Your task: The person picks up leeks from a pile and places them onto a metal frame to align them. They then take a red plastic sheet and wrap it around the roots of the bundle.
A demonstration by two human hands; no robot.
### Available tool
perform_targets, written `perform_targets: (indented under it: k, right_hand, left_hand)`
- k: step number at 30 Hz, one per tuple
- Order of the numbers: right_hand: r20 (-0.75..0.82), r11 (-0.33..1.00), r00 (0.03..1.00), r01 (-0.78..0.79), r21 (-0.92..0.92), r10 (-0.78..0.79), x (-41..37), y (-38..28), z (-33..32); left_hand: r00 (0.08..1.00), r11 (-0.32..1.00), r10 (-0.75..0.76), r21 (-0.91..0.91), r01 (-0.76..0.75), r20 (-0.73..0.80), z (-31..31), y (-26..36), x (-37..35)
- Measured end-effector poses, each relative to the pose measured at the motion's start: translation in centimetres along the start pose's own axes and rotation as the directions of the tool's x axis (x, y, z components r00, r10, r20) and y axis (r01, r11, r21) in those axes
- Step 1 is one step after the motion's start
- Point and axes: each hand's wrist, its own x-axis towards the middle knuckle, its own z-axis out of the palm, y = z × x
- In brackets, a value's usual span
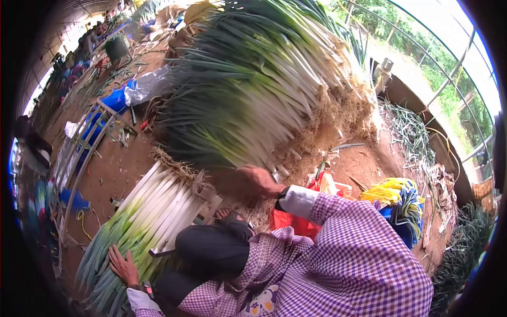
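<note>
My left hand [124, 267] lies with its fingers spread on the green leaves of a smaller pile of long green onions [153, 203]. That pile's white stalks and brown roots point toward the upper right. My right hand [259, 182] is at the near lower edge of a large heap of long green onions [264, 79]. Motion smears its fingers, so I cannot see whether they hold anything. A metal bar end [161, 252] shows between the smaller pile and my dark-trousered knee.
A red plastic bag [296, 223] lies right of my foot. Further right sits a bundle of yellow and blue strips [393, 195]. A frame of pale poles [79, 153] with blue sheeting stands left. Loose leaves [406, 129] litter the dirt floor; another person [31, 142] shows at far left.
</note>
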Motion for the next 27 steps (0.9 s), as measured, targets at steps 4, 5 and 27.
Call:
perform_targets:
  k: [4,5,27]
  right_hand:
    - [-0.044,0.896,0.92,-0.39,-0.214,0.39,-2.4,5.1,-6.9]
    - [-0.086,0.859,0.906,-0.421,-0.291,0.415,-2.6,5.9,-8.5]
    - [-0.551,0.564,0.794,-0.586,-0.582,0.257,13.3,11.0,-34.2]
  left_hand:
    - [0.997,0.87,0.028,-0.49,-0.057,-0.067,-0.7,0.3,3.7]
    - [0.993,0.787,0.055,-0.607,-0.108,-0.106,-1.3,1.1,4.9]
    - [0.667,-0.3,0.583,-0.64,0.707,0.464,-11.6,45.8,-12.2]
